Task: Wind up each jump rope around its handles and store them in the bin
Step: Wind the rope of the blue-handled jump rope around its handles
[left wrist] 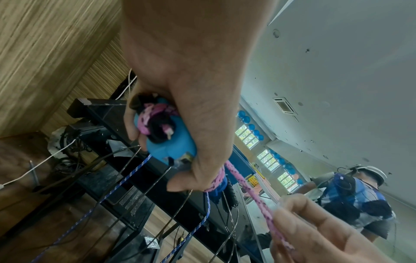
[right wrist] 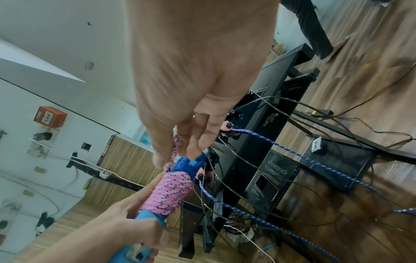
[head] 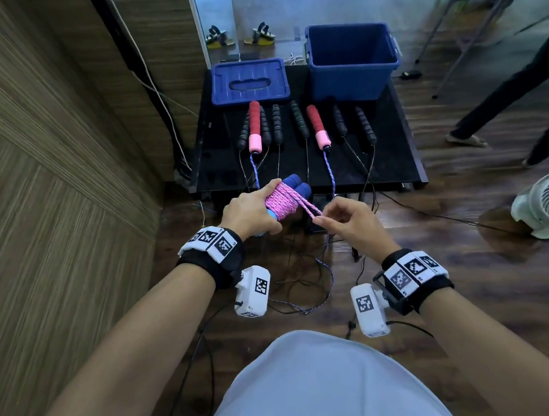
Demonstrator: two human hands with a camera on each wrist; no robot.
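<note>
The pink rope (head: 281, 201) is coiled round two blue handles (head: 293, 189) that the left hand (head: 250, 212) grips, held over the floor at the black table's (head: 392, 148) six-o'clock edge. The right hand (head: 349, 222) pinches the rope's loose loop at the bundle's four o'clock. Further out, red-and-pink handles (head: 254, 127) lie on the table; the blue bin (head: 350, 59) stands at one o'clock, its lid (head: 249, 81) at eleven.

Dim, even indoor light; soft blur, strong wide-angle edge distortion.
</note>
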